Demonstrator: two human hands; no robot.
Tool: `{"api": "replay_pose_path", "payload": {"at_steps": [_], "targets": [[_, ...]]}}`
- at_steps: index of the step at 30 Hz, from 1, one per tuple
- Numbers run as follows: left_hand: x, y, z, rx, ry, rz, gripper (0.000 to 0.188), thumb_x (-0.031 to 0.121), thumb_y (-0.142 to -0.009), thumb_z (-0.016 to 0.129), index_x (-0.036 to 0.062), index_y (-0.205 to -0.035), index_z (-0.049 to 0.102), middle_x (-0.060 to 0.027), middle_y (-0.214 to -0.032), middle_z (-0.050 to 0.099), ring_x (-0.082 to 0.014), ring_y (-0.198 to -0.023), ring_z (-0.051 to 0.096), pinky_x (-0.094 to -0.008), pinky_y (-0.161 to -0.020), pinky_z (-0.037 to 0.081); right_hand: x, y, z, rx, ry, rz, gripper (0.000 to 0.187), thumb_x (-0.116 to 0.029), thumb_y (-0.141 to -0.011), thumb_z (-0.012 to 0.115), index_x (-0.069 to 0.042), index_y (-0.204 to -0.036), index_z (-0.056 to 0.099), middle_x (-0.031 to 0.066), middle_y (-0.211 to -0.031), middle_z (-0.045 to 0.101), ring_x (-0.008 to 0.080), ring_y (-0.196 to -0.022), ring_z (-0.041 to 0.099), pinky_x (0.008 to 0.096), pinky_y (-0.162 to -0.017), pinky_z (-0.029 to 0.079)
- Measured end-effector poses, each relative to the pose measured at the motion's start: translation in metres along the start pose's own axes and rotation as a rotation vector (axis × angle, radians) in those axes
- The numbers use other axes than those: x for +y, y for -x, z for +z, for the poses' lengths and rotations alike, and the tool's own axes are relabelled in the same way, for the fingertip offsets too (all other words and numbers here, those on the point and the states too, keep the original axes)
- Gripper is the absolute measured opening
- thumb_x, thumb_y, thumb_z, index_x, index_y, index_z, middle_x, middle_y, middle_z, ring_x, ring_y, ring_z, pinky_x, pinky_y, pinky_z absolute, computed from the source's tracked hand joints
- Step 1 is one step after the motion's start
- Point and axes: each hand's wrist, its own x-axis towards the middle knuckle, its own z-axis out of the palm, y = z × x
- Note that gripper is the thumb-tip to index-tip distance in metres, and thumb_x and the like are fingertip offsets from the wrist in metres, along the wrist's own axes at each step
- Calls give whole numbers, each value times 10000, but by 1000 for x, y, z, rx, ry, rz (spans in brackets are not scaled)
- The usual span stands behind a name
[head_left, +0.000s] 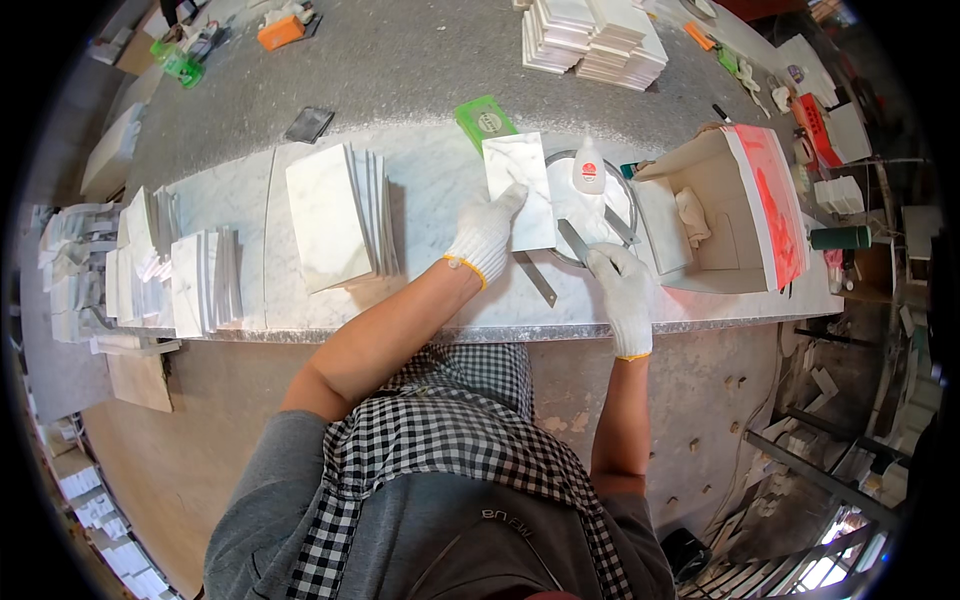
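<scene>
My left hand [490, 225], in a white knitted glove, grips a white grey-veined marble tile [518, 175] tilted over the bench. My right hand [620, 285], gloved the same way, is closed on a flat metal scraper [573, 241] whose blade points toward the tile. Behind the scraper is a round metal-rimmed dish [632, 195] with white material in it. A white squeeze bottle [588, 168] with a red label stands at that dish, and another metal strip [620, 226] crosses its right side. Below the tile lies a metal blade [537, 279] on the marble slab.
Marble tiles [330, 220] stand on edge to the left, with more tile stacks [205, 280] beyond. A green box [485, 122] lies behind the held tile. On the right sits an open cardboard box [715, 210] with a cloth inside. Stacked tiles [595, 45] occupy the far side.
</scene>
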Motion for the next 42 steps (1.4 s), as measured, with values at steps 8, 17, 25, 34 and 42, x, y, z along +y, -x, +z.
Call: {"api": "replay_pose_path", "payload": {"at_steps": [8,17,25,34,42], "targets": [[1,0,1,22,-3,-11,345,75,-962,617,-65,-1271,549,-189,-1158,668,-279,-962,701,-403,-797,604,10,4,-3,-38,-281,97,224,-146,-937,656,39,-1052,709,-17,-899,643,71,-815,541,228,-746,445],[7,7,7,56,0,-14,346,85,-967,611,-60,-1275,549,-182,-1160,668,-280,-974,697,-412,-798,603,-5,18,13,52,-391,97,232,-137,-954,653,47,-1086,703,-4,-916,650,69,-819,532,223,-747,442],[8,6,4,11,5,-35,337,93,-966,618,-89,-1244,562,-186,-1133,677,-285,-960,702,-415,-792,603,-9,23,30,68,-387,77,244,-122,-968,628,55,-1121,696,39,-1009,682,94,-897,570,239,-831,465],[5,1,1,35,-9,-48,329,97,-959,631,-80,-1229,572,-184,-1125,679,-288,-946,705,-421,-773,606,-11,24,34,116,-284,26,245,-93,-964,616,74,-1133,678,64,-1012,690,110,-916,583,252,-848,476],[7,3,3,34,14,-41,323,86,-959,628,-82,-1228,567,-183,-1110,679,-290,-935,704,-427,-767,607,-7,22,37,205,-225,-58,235,-85,-941,652,75,-1111,682,102,-987,708,121,-892,605,268,-828,496]]}}
